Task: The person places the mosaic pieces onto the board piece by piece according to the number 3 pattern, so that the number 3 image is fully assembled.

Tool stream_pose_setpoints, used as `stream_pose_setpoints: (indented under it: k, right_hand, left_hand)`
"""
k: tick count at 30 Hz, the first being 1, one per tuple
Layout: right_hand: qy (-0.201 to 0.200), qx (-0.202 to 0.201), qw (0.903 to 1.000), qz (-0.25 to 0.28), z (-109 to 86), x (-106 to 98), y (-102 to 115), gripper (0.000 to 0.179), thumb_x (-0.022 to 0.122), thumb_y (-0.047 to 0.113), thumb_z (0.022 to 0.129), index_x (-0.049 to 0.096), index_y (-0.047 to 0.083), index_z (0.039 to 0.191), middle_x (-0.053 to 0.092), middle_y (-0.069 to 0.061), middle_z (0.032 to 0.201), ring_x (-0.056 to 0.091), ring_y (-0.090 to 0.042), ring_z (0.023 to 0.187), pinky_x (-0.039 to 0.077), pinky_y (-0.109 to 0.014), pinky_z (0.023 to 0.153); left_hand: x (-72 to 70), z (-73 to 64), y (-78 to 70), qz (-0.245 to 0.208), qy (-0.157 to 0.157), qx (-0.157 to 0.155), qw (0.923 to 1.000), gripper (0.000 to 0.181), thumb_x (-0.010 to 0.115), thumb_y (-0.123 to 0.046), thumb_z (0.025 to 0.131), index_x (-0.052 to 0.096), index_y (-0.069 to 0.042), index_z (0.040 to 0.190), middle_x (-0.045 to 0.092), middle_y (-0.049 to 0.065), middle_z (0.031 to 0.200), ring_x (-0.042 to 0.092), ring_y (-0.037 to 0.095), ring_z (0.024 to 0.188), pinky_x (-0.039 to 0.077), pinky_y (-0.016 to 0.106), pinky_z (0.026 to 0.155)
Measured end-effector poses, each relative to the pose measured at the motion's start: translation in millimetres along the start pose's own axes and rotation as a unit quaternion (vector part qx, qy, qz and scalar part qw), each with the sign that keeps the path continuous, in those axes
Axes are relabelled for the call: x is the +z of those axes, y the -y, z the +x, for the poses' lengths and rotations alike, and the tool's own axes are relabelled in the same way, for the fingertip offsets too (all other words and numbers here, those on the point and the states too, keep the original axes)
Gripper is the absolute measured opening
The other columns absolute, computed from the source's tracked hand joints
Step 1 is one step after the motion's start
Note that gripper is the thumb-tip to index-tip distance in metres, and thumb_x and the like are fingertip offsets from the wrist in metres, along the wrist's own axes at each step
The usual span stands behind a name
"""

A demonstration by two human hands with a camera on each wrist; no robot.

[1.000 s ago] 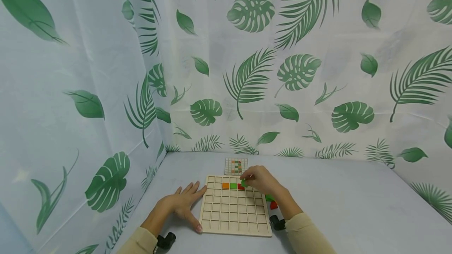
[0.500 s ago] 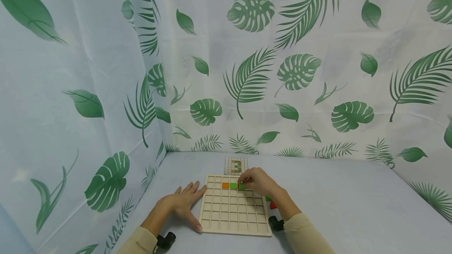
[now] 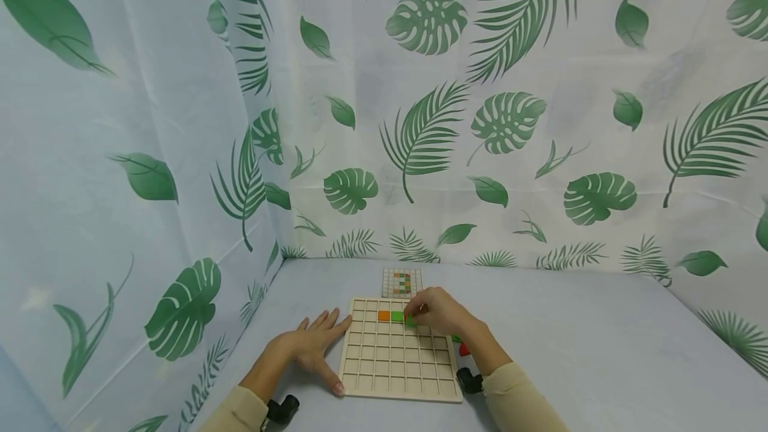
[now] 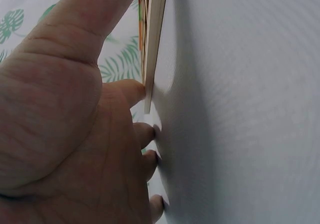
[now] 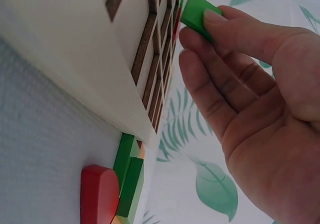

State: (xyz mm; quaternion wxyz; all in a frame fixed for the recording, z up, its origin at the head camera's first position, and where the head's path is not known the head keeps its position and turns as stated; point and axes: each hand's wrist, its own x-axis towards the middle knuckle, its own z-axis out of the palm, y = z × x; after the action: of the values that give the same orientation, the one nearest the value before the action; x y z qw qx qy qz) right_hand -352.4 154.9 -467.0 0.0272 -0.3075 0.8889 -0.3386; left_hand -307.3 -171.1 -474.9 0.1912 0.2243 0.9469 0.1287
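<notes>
Right wrist: hand [image 5: 257,101] pinches smooth, flat-sided green block [image 5: 195,14].

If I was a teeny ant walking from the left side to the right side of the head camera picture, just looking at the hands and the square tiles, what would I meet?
Left hand → orange tile → green tile → right hand, pinching a second green tile.

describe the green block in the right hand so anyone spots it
On the table is a wooden grid board. Over its far part, the right hand pinches the green block: the only one held; other green blocks lie in the board or beside it.
</notes>
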Motion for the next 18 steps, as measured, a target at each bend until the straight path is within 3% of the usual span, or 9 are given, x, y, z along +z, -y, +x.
stream_pose_setpoints:
  k: [13,18]
  right_hand:
    - [0.022,-0.007,0.9997,-0.01,-1.0,1.2,0.2,0.012,0.078,-0.002,0.089,0.081,0.008,0.096,0.077,-0.003,0.091,0.066,-0.01,0.078,0.056,-0.025,0.067]
    - [0.022,-0.001,0.9995,-0.02,-0.6,1.4,0.0,0.012,0.079,0.0,0.089,0.08,0.011,0.092,0.075,0.003,0.085,0.064,-0.008,0.074,0.055,-0.025,0.066]
  left_hand:
    - [0.4,0.1,-0.6,0.005,-0.003,0.003,1.0,0.136,0.092,-0.066,0.063,0.018,-0.023,0.168,0.011,0.015,0.176,0.007,0.039,0.163,0.009,0.069,0.127]
    - [1.0,0.6,-0.5,0.004,-0.003,0.002,1.0,0.136,0.092,-0.067,0.062,0.018,-0.023,0.168,0.011,0.015,0.176,0.007,0.039,0.163,0.009,0.068,0.127]
